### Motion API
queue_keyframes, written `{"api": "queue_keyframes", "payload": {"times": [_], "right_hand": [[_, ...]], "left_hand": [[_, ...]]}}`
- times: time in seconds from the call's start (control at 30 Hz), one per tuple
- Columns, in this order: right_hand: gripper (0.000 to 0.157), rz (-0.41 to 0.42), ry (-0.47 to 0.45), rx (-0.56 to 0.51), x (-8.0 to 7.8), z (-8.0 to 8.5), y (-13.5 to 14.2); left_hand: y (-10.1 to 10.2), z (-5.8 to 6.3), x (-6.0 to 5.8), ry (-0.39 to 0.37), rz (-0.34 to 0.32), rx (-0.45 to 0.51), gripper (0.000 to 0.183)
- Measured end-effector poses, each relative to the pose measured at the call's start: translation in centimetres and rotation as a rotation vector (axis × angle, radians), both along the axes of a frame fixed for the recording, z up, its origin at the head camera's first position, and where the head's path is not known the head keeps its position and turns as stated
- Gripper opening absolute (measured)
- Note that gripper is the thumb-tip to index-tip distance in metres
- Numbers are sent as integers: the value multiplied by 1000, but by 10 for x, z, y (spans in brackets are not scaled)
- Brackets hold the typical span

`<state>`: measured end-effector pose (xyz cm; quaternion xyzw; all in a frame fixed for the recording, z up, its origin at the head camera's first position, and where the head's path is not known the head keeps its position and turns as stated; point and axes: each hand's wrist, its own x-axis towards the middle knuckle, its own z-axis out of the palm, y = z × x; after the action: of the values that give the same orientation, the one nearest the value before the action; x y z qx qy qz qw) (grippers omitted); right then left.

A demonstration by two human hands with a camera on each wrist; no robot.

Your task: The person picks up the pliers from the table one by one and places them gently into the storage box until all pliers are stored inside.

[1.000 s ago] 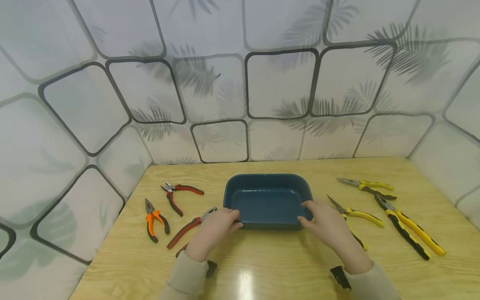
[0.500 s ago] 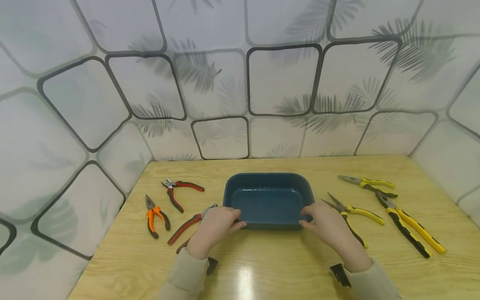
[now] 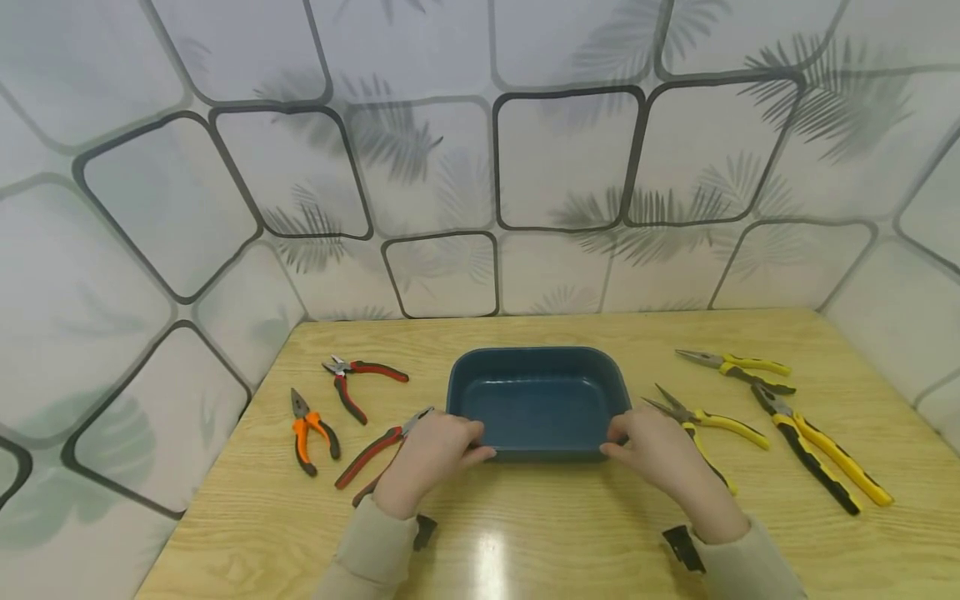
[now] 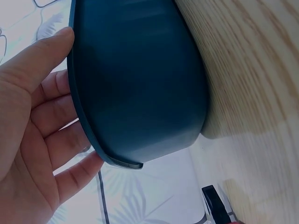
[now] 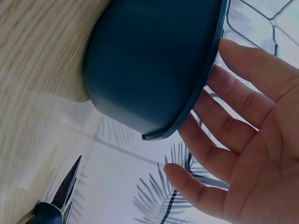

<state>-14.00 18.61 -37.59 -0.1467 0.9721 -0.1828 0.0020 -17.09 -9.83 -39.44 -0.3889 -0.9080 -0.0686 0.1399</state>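
Note:
A dark blue rectangular dish point(image 3: 540, 404) with rounded corners stands on the wooden table, its inside bare. My left hand point(image 3: 431, 454) holds its near left corner, the thumb on the front of the rim and the fingers over the edge. At the near right corner, my right hand point(image 3: 652, 446) grips the rim in the same way. In the left wrist view the thumb and fingertips meet the rim of the dish point(image 4: 140, 79). The right wrist view has the thumb and fingers along the rim of the dish point(image 5: 149, 60), with the little finger standing off it.
On the left lie orange-handled pliers point(image 3: 303, 442), red-handled cutters point(image 3: 352, 379) and red-handled pliers point(image 3: 375, 450), partly behind my left hand. On the right are yellow-handled long-nose pliers point(image 3: 708, 421), another yellow pair point(image 3: 738, 367) and larger yellow-and-black pliers point(image 3: 810, 450). A patterned wall point(image 3: 555, 167) stands behind.
The right fingers and thumb have drawn closer together on the rim. My left thumb has shifted slightly right along the front edge. The dish has barely moved.

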Motion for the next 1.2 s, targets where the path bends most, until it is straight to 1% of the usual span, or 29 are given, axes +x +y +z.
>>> {"api": "queue_keyframes", "payload": {"times": [0.17,0.57,0.67,0.73,0.83,1.0,1.1,1.2], "right_hand": [[10,-9,-14,8,1,2,0],[10,-18,-17,20,1,2,-1],[10,-17,-16,24,1,2,-2],[9,-14,-13,18,1,1,-2],[10,-9,9,7,1,0,-2],[20,-14,81,-1,1,-3,-2],[24,-14,108,0,2,-3,-2],[24,-15,107,-2,1,-4,-2]], "left_hand": [[0,1,0,-28,-8,-7,45],[-1,-2,-1,-37,-24,12,44],[-1,-2,-1,-26,-30,14,39],[-1,-1,-1,-11,-22,11,33],[-2,-1,0,-3,1,1,29],[-3,-1,-1,-33,31,-12,36],[-3,-2,-2,-38,26,-22,38],[-2,-3,-2,-44,11,-31,39]]}}
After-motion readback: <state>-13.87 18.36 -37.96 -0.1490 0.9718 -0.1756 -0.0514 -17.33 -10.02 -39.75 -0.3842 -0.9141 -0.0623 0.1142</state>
